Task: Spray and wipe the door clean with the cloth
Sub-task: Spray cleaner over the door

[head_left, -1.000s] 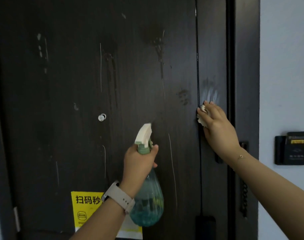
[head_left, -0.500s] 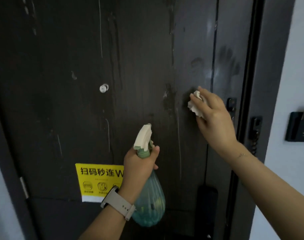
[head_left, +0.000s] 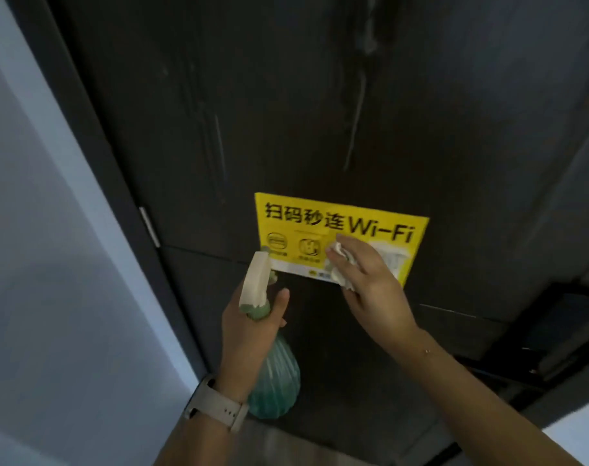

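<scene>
A dark wooden door (head_left: 286,112) fills the view, with pale drip streaks running down it. My left hand (head_left: 249,327) grips the neck of a green spray bottle (head_left: 272,385) with a cream trigger head, held upright just in front of the door. My right hand (head_left: 370,284) holds a crumpled white cloth (head_left: 340,257) and presses it against the lower part of a yellow Wi-Fi sticker (head_left: 340,227) on the door.
A dark door frame (head_left: 94,163) runs down the left with a metal hinge (head_left: 150,227), beside a pale wall (head_left: 34,264). At the lower right, dark door hardware (head_left: 555,334) sticks out.
The view has dropped to the lower door. My right hand with the cloth moved down and left from the door's right edge onto the yellow sticker. The left hand keeps the bottle.
</scene>
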`<action>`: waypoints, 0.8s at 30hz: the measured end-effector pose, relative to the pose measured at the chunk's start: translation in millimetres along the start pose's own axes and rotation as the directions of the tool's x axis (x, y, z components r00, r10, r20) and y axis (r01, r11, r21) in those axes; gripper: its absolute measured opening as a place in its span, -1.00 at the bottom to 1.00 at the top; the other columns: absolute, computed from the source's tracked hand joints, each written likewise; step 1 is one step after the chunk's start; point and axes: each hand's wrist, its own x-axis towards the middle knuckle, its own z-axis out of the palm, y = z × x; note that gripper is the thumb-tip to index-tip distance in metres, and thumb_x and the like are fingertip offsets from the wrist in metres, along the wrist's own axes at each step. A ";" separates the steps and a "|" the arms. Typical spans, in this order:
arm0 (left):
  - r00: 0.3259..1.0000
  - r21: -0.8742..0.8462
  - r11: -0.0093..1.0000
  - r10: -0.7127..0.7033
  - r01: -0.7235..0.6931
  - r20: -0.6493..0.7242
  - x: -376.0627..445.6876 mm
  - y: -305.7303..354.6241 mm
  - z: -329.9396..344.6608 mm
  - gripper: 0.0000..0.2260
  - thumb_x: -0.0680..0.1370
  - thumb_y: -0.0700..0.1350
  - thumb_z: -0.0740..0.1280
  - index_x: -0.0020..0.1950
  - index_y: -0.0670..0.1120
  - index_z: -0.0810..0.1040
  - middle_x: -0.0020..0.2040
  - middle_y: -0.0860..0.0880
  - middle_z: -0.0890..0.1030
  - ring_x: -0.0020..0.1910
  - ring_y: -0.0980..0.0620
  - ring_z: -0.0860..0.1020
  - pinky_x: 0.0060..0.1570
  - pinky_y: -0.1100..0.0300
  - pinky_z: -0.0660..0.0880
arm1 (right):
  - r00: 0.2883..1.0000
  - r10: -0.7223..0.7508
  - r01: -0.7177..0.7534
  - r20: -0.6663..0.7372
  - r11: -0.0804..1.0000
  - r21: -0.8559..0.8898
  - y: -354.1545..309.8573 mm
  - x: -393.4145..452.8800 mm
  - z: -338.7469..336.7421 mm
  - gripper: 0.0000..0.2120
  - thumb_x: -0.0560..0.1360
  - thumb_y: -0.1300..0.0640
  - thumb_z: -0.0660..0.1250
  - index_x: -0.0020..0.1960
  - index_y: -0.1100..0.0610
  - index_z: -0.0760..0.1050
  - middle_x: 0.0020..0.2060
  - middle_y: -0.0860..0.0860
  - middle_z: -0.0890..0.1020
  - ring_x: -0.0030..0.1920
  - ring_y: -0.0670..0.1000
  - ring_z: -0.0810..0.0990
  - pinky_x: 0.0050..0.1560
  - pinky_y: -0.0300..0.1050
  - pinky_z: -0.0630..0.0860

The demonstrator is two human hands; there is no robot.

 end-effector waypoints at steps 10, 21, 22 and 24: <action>0.962 0.024 0.962 -0.272 0.272 -0.013 56.6 -140.4 -108.0 -0.63 0.46 -0.19 0.48 0.24 -0.15 0.54 0.05 -0.09 0.63 -0.02 -0.08 0.63 -0.26 0.33 0.58 | 0.965 -0.235 0.248 0.114 0.961 -0.122 -26.9 34.7 135.4 -0.65 0.67 0.25 0.05 0.36 0.25 0.49 0.43 0.18 0.40 0.48 0.19 0.30 0.45 0.04 0.30; 0.905 0.277 0.878 -0.421 0.391 0.059 94.9 -249.0 -139.2 -0.83 0.47 -0.12 0.50 0.02 -0.01 0.59 -0.14 -0.06 0.65 -0.14 -0.12 0.64 -0.11 -0.07 0.61 | 0.983 -0.142 0.167 0.120 0.958 -0.234 -18.6 41.0 165.0 -0.58 0.58 0.34 0.23 0.43 0.23 0.40 0.46 0.20 0.35 0.50 0.23 0.26 0.42 0.17 0.35; 0.903 0.311 0.870 -0.423 0.382 0.073 95.2 -255.7 -139.8 -0.86 0.47 -0.12 0.50 -0.03 0.02 0.58 -0.17 -0.07 0.65 -0.16 -0.14 0.64 -0.14 -0.07 0.60 | 0.982 -0.144 0.169 0.118 0.955 -0.245 -18.0 41.0 165.5 -0.57 0.57 0.35 0.23 0.43 0.23 0.40 0.45 0.21 0.35 0.49 0.23 0.26 0.41 0.17 0.35; 0.901 0.358 0.860 -0.422 0.362 0.103 95.1 -267.3 -141.9 -0.88 0.47 -0.12 0.49 -0.07 0.00 0.57 -0.22 -0.09 0.63 -0.23 -0.15 0.62 -0.23 -0.04 0.58 | 0.981 -0.153 0.178 0.115 0.950 -0.256 -17.6 41.8 164.9 -0.60 0.59 0.33 0.22 0.42 0.23 0.41 0.45 0.21 0.36 0.48 0.23 0.27 0.42 0.17 0.34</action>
